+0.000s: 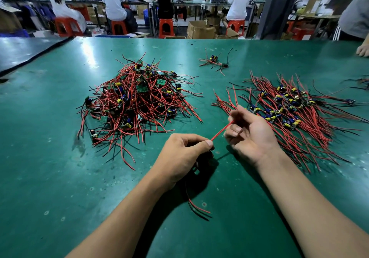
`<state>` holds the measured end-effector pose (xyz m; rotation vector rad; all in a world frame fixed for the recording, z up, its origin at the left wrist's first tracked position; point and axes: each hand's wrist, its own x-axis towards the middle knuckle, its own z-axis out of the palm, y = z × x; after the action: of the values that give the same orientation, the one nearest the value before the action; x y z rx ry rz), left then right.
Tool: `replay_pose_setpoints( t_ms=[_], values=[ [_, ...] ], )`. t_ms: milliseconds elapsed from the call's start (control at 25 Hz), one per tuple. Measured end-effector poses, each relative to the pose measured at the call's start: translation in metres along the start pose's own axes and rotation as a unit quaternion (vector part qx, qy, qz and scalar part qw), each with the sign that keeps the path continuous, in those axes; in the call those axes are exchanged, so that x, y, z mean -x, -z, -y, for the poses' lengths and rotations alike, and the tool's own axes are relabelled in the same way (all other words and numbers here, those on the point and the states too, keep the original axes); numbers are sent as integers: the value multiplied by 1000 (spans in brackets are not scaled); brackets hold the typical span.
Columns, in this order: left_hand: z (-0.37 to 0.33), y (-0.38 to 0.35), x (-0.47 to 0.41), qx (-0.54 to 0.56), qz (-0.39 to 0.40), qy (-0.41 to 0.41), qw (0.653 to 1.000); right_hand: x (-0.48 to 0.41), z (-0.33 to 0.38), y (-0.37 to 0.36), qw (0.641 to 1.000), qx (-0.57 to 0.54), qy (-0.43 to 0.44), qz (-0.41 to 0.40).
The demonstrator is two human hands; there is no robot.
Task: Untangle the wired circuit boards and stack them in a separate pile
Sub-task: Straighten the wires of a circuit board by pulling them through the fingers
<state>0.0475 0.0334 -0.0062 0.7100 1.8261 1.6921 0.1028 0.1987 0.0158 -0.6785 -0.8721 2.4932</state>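
**Single Lead Held Taut Between Two Heaps at the Sorting Bench**

A red wire [221,130] is stretched between two bare hands above the middle of the green bench [60,167], towards its near edge. The lower end of the wire is pinched between the thumb and forefinger of the left hand [183,153], whose other fingers are curled under. Whatever is kept beneath that palm is hidden, though a red and a black lead [196,207] are seen trailing from under it towards the near edge. The upper end is taken by the right hand [251,135], which is turned palm up with its fingers curled around the wire.

The tangled heap [135,101] of wired circuit boards is piled left of the bench's middle, with red and black leads crossed in every direction. The sorted pile [295,109] is laid out towards the right edge, just beyond the right hand, with its leads fanned roughly in line. A small cluster [214,62] of boards is left apart nearer the far edge, between the two. Another person's hand [363,49] is rested at the far right corner. Beyond the bench, workers are seated on red stools [166,27].
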Motion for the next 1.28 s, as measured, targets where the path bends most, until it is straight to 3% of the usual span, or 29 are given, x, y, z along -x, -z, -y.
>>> replay_pose_setpoints(
  t_ms=[80, 200, 400, 600, 640, 760, 800, 920, 1000, 1160, 1280],
  values=[
    [0, 1, 1, -9, 6, 6, 1000, 1, 0, 0, 1000, -21, -15, 2],
    [0, 1, 1, -5, -17, 9, 1000, 2, -5, 0, 997, 66, 34, 6],
    [-11, 4, -2, 196, -62, 69, 976, 0, -18, 3, 967, 248, 53, 23],
    [-15, 8, -6, 296, -75, 104, 946, 0, -21, 8, 951, 297, 74, 44],
    [-15, 9, -5, 309, -73, 103, 943, 1, -20, 9, 928, 349, 114, 54],
    [-13, 13, -4, 322, -72, 61, 942, 8, -21, 11, 774, 578, 241, 95],
    [-13, 14, -4, 325, -76, 42, 942, 10, -23, 11, 754, 601, 239, 115],
    [-12, 18, -4, 322, -82, 14, 943, 21, -28, 6, 763, 595, 180, 176],
    [-13, 19, -4, 297, -85, 15, 951, 26, -32, 1, 741, 613, 171, 216],
    [-13, 18, -4, 294, -102, 15, 950, 33, -40, -8, 751, 581, 207, 235],
    [-15, 20, -2, 311, -104, 19, 944, 36, -43, -11, 780, 522, 265, 219]
  ],
)
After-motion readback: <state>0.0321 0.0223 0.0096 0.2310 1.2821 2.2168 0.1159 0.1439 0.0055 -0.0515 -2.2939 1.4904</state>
